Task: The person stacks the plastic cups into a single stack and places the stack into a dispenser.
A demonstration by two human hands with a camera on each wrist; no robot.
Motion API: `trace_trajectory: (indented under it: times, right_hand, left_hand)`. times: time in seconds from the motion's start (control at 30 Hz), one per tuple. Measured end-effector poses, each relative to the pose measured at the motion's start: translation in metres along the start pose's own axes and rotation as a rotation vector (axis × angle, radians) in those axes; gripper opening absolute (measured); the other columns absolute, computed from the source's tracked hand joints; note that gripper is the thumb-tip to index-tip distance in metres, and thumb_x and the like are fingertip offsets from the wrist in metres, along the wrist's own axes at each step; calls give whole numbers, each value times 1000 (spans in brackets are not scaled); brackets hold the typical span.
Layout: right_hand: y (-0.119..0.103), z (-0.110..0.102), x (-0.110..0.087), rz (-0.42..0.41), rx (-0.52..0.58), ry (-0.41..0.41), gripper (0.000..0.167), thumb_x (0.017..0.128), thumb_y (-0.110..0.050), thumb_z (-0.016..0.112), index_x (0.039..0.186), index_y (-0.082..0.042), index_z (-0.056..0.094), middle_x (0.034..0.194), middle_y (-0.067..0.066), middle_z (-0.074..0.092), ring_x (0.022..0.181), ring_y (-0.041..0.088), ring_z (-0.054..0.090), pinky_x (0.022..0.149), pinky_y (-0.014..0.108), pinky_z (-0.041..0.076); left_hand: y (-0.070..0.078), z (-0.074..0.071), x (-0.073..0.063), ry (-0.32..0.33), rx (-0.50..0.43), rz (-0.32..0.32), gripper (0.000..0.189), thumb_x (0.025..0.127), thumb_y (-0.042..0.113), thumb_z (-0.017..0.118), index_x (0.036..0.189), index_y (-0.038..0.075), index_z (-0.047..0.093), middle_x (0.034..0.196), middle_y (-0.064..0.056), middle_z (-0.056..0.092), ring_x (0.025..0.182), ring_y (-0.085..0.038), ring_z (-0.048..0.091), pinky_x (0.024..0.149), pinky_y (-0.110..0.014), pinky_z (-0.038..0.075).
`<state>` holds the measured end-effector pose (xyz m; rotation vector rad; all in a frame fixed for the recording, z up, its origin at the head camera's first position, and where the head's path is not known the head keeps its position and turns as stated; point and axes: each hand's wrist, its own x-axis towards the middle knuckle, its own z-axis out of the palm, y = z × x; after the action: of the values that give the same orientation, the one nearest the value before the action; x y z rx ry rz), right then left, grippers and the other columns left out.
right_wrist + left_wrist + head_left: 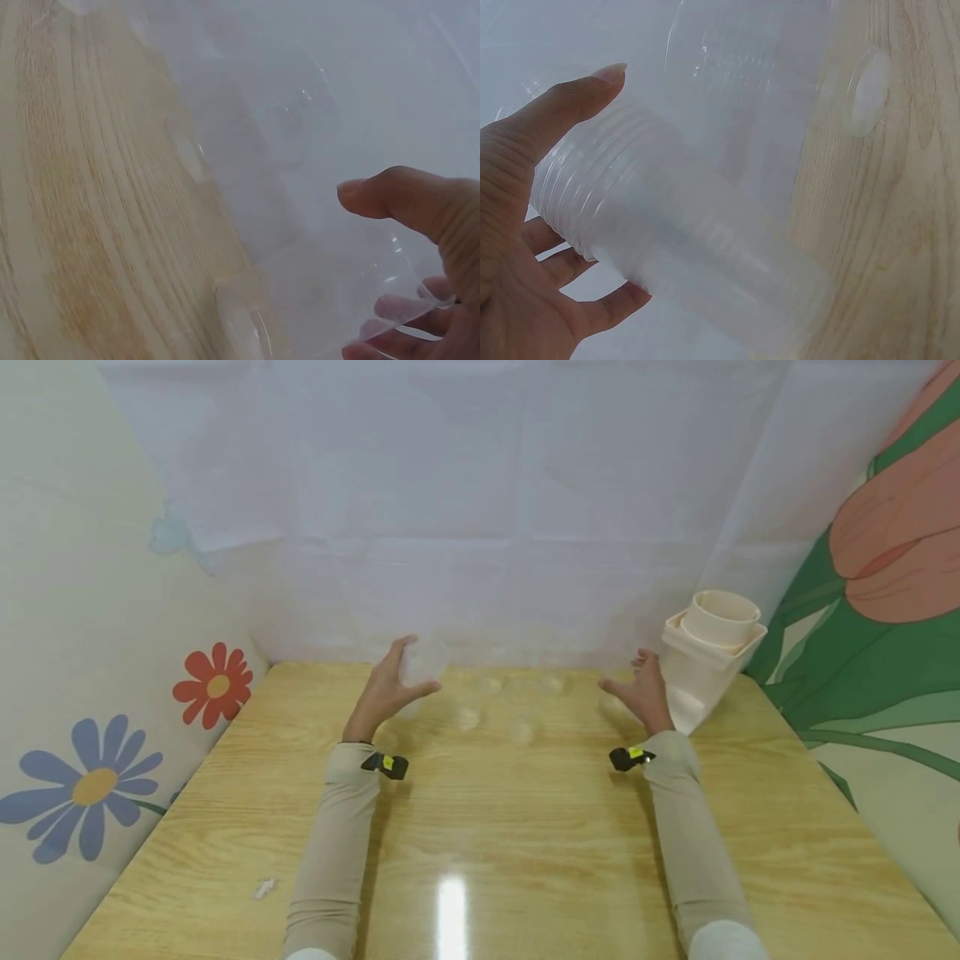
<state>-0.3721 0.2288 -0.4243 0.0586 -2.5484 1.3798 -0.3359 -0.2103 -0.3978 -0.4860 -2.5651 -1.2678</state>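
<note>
My left hand (390,689) grips a stack of clear plastic cups (697,232); the thumb lies over the rims and the fingers reach underneath. The stack tilts, with its bases toward the table. At the right, my right hand (641,693) has its thumb and fingers spread around a clear cup (315,300). Its fingertips show through or beside that cup's rim, while the thumb stands apart from it. Between the hands, several clear cups stand on the table, such as a front cup (521,729) and another cup (467,718). Their outlines are faint.
Behind the right hand stands a cream plastic container (701,668) with a round collar on top. A white sheet (480,527) hangs at the table's back edge. On the wooden table (525,843), a small white scrap (265,888) lies at the front left.
</note>
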Motion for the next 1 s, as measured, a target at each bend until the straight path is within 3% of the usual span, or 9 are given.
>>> trace_trajectory:
  times: [0.33,0.7,1.0]
  right_hand:
    - [0,0,-1,30,18,-22,91,88,-15,76,151,9,15,147,37,36,135,51,37,109,59,35]
    - [-2,1,-3,13,51,-27,85,88,-15,77,148,8,21,145,36,37,133,51,38,107,59,36]
    - [-10,1,-2,-27,64,-28,83,87,-12,77,148,7,23,144,37,38,131,52,41,107,59,37]
  left_hand:
    - [0,-1,2,-7,3,0,94,84,34,83,156,9,27,153,-27,37,134,-45,42,104,-62,38]
    - [-1,-1,0,-7,-11,-4,95,84,35,83,156,9,26,152,-27,38,133,-46,43,101,-64,39]
    - [0,-1,0,-14,-11,-3,95,85,36,82,156,10,26,157,-24,33,140,-44,36,108,-62,33]
